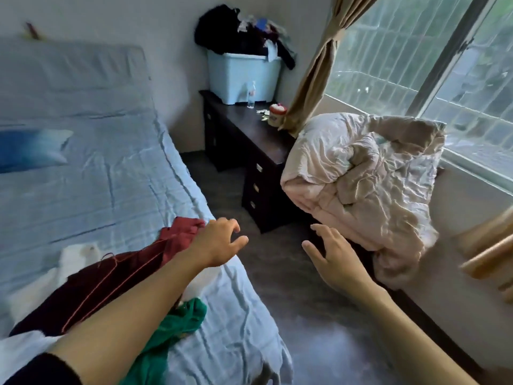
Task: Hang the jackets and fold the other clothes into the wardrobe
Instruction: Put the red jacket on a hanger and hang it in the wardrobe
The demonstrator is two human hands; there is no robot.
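Outstretched above the bed's (97, 176) edge and the floor, the left hand (215, 243) and right hand (331, 259) hold nothing, fingers loosely spread. Beneath the left forearm, a red garment (180, 234), a maroon piped garment (91, 287) and a green garment (172, 329) lie heaped on the blue sheet.

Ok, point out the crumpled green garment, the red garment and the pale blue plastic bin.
crumpled green garment (177, 326), head view, middle folds.
red garment (180, 236), head view, upper bunch.
pale blue plastic bin (238, 76), head view, front wall.
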